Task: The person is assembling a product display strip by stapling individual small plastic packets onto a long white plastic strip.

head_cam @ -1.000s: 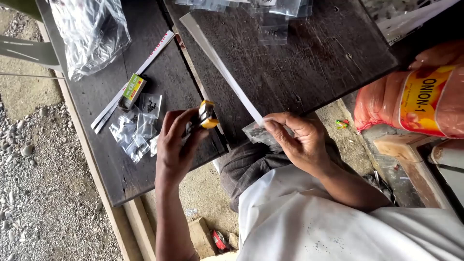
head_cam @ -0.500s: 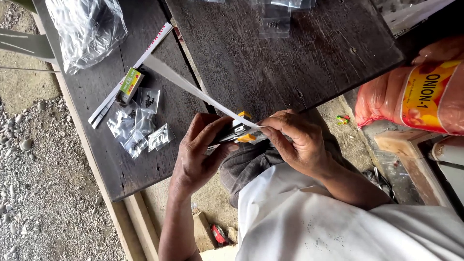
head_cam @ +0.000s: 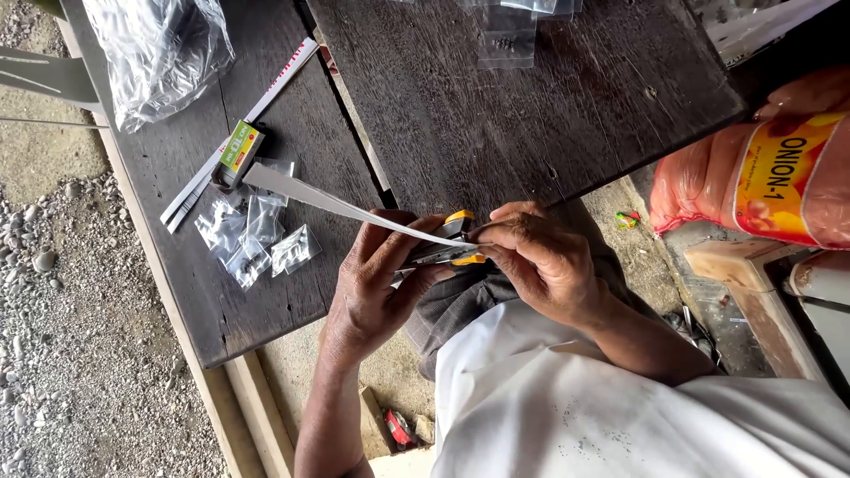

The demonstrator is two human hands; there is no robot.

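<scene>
Nearest to the camera, in front of the white shirt (head_cam: 620, 416), the two hands meet just over the lap. The left hand (head_cam: 376, 288) has its grip closed around a small tool with yellow parts (head_cam: 456, 252), probably a cutter or a stapler, I cannot tell which; the thumb lies along it so it stays steady. The right hand (head_cam: 544, 261) is closed in a pinch on the near end of a long pale strip (head_cam: 345, 205), right at the tool, it seems to guide the strip into it. The strip rises to the left, over the edge of the dark wooden surface (head_cam: 531, 115), and its far end hangs above the small clear bags (head_cam: 257, 235), which lie together near the surface edge, within easy reach. Just beyond them a small green and yellow box (head_cam: 237, 150) lies on two thin white strips (head_cam: 266, 97). Farther away, at the corner, is a big clear plastic bag (head_cam: 159, 49), and more clear bags (head_cam: 509, 31) at the far side. To the right, off the surface, an orange mesh sack (head_cam: 753, 177) lies.
</scene>
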